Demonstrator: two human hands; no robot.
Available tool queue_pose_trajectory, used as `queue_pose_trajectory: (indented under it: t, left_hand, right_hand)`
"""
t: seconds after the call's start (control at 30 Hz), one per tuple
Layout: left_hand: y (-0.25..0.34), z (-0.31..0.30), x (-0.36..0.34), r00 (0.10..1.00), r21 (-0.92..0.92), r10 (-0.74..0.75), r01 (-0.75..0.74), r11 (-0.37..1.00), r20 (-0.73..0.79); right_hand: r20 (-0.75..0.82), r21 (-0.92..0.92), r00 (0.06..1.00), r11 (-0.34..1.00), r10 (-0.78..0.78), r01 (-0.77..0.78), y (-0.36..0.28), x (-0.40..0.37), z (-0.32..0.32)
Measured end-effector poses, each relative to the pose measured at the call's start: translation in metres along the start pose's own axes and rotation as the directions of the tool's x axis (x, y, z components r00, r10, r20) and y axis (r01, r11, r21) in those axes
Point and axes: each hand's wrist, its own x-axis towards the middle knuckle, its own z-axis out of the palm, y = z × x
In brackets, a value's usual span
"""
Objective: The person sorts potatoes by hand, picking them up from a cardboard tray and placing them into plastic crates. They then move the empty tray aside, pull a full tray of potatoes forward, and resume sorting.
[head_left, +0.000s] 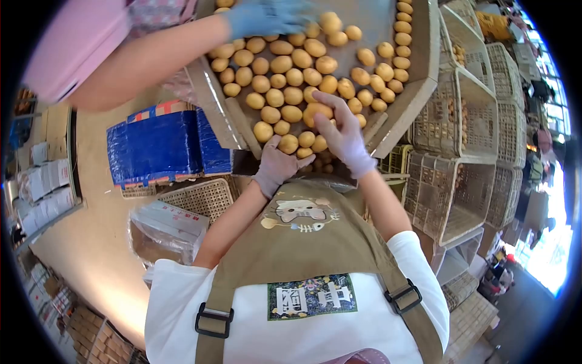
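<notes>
Small yellow, oval, potato-like produce (293,95) covers much of a sloping tray (239,124) in front of me. My right hand (347,134), in a thin pale glove, is closed around one yellow piece (317,113), thumb and fingers on its sides. At the tray's narrow front mouth, my left hand (280,165), gloved too, has thumb and fingers apart beside several pieces, close to one round piece (288,144). Below the mouth, more produce (326,164) shows between my hands, partly hidden by my apron.
Another person's blue-gloved hand (267,17) reaches over the tray from the upper left. Stacked plastic crates (445,115) line the right side. On the left are a blue-wrapped box (154,148), a woven crate (200,197) and a plastic-covered carton (170,227).
</notes>
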Motion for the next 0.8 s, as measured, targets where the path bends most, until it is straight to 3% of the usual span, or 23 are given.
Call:
queue_pose_trajectory:
  t: [0.03,0.07,0.1,0.13,0.17,0.23,0.27,0.3,0.33,0.37,0.4,0.43,0.47,0.5,0.53,0.57,0.63,0.67,0.73,0.8]
  left_hand:
    - [-0.001,-0.007,0.003,0.999,0.079,0.003,-0.006,0.997,0.032]
    - [-0.001,-0.021,0.007,0.998,0.156,0.009,-0.019,0.988,0.062]
    - [-0.001,-0.035,0.01,0.995,0.231,0.02,-0.042,0.972,0.094]
    - [0.0,-0.042,0.01,0.991,0.3,0.036,-0.072,0.951,0.126]
    - [-0.001,-0.043,0.008,0.992,0.302,0.047,-0.081,0.95,0.118]
    - [-0.002,-0.038,0.01,0.991,0.315,0.075,-0.107,0.943,0.112]
    - [0.0,-0.04,0.011,0.997,0.022,-0.001,-0.001,1.0,0.076]
    - [0.002,-0.047,0.01,0.994,-0.275,-0.087,0.101,0.956,0.061]
    - [0.004,-0.053,0.009,0.982,-0.547,-0.172,0.184,0.817,0.074]
    - [0.005,-0.052,0.008,0.953,-0.875,-0.238,0.27,0.401,0.186]
    - [0.006,-0.051,0.006,0.908,-0.955,-0.299,0.267,-0.13,0.294]
    - [0.005,-0.039,-0.001,0.864,-0.605,-0.204,0.137,-0.785,0.461]
    - [0.003,-0.026,-0.009,0.856,0.091,-0.009,-0.066,-0.994,0.517]
    - [0.003,-0.018,-0.015,0.887,0.738,0.177,-0.228,-0.635,0.427]
    - [0.004,-0.016,-0.02,0.907,0.654,0.161,-0.149,-0.741,0.389]
    - [0.002,-0.02,-0.02,0.856,0.578,0.181,-0.158,-0.801,0.484]
    - [-0.005,-0.035,-0.015,0.723,0.411,0.188,-0.144,-0.9,0.665]
    - [-0.008,-0.043,-0.018,0.808,0.474,0.225,-0.076,-0.877,0.545]
    - [-0.012,-0.047,-0.017,0.823,0.572,0.249,-0.108,-0.813,0.51]
    - [-0.012,-0.046,-0.008,0.834,0.658,0.265,-0.148,-0.738,0.485]
  right_hand:
    - [-0.029,-0.528,0.93,0.796,-0.365,0.296,-0.013,-0.002,-0.024]
    - [0.112,-0.75,0.913,0.569,-0.392,0.336,-0.017,-0.003,-0.058]
    - [-0.079,-0.767,0.887,0.597,-0.454,0.237,0.019,-0.017,-0.103]
    - [-0.489,-0.687,0.848,0.689,-0.206,-0.229,0.034,-0.032,-0.142]
    - [-0.659,-0.632,0.71,0.693,-0.247,-0.346,0.015,-0.031,-0.171]
    - [-0.722,-0.691,0.487,0.488,-0.491,-0.533,0.016,-0.038,-0.188]
    - [-0.717,-0.657,0.572,0.659,-0.398,-0.365,0.007,-0.028,-0.164]
    - [-0.607,-0.63,0.746,0.739,-0.275,-0.241,-0.002,-0.024,-0.134]
    - [-0.514,-0.653,0.844,0.707,-0.152,-0.27,-0.013,-0.017,-0.093]
    - [-0.26,-0.751,0.959,0.648,-0.11,-0.129,-0.005,-0.012,-0.054]
    - [0.016,-0.78,0.998,0.624,-0.058,0.049,0.003,-0.006,-0.014]
    - [0.237,-0.699,0.97,0.684,-0.054,0.209,-0.012,0.01,0.026]
    - [0.299,-0.587,0.927,0.722,-0.227,0.366,0.014,0.01,0.061]
    - [0.448,-0.664,0.893,0.653,-0.041,0.364,0.014,0.015,0.086]
    - [0.498,-0.684,0.867,0.611,-0.007,0.398,0.025,0.014,0.102]
    - [0.519,-0.744,0.851,0.532,0.08,0.404,0.026,0.018,0.112]
    - [0.538,-0.776,0.815,0.502,0.213,0.381,0.024,0.034,0.121]
    - [0.57,-0.752,0.78,0.548,0.259,0.368,0.016,0.04,0.119]
    - [0.622,-0.712,0.703,0.623,0.344,0.325,-0.005,0.052,0.105]
    - [0.481,-0.455,0.87,0.878,0.104,0.147,0.005,0.031,0.087]
